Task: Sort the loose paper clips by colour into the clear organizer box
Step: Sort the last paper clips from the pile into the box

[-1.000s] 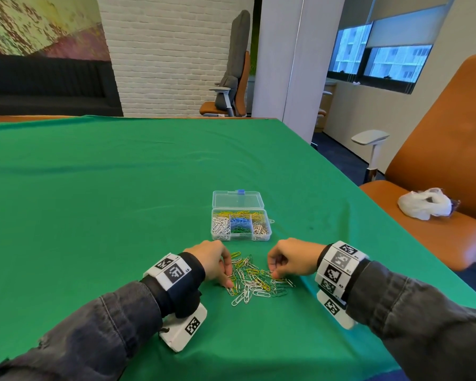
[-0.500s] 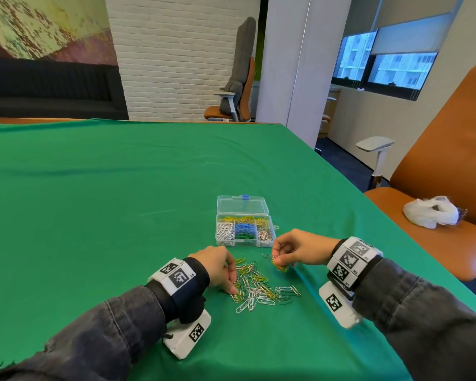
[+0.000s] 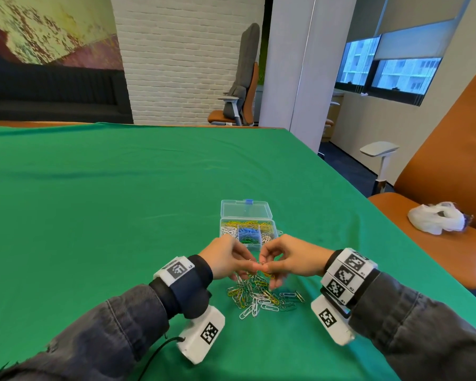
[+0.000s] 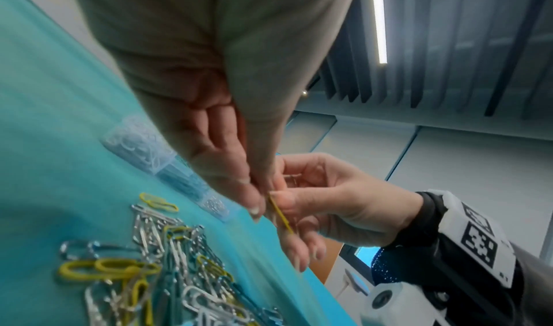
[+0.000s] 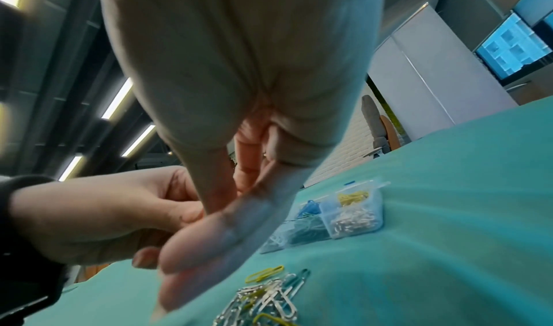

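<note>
Nearest on the green worktop lies the heap of loose paper clips, silver, yellow, green and blue tangled together. Just above the heap, the left hand and the right hand meet fingertip to fingertip, both pinching a small linked bunch: a yellow clip in the right, a silver one in the left. Beyond the heap sits the clear organizer box, lid open, colours in separate compartments.
</note>
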The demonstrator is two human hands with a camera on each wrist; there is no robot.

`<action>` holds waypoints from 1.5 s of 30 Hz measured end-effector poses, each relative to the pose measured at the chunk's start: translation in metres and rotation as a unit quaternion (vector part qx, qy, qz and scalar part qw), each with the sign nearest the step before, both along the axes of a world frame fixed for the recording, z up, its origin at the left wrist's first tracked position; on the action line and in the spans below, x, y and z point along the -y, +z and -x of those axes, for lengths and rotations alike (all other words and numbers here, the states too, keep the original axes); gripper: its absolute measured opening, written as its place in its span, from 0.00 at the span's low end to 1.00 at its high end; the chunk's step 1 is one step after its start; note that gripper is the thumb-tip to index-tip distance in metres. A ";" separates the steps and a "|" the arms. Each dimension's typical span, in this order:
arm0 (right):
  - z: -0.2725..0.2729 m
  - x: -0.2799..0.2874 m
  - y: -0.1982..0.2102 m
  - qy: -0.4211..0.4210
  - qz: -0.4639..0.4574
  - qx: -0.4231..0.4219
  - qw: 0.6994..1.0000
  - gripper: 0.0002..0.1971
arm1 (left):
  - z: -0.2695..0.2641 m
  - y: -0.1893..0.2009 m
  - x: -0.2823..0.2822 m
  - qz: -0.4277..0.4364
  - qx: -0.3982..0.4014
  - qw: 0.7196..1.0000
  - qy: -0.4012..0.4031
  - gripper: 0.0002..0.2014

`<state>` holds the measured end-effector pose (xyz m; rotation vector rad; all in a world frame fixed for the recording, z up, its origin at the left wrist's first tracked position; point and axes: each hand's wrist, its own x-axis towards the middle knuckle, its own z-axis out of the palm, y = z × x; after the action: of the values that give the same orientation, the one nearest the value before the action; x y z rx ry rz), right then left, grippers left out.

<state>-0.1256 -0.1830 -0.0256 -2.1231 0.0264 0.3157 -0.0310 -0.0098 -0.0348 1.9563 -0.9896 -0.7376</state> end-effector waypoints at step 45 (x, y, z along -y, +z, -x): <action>-0.025 0.062 0.004 -0.274 0.007 0.071 0.959 0.08 | -0.047 0.004 0.054 0.018 0.213 0.975 0.055 0.11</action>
<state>-0.1007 -0.2451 -0.0212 -2.0499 0.5237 -0.1655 0.0158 -0.0634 -0.0311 2.1645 -1.1193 -0.2360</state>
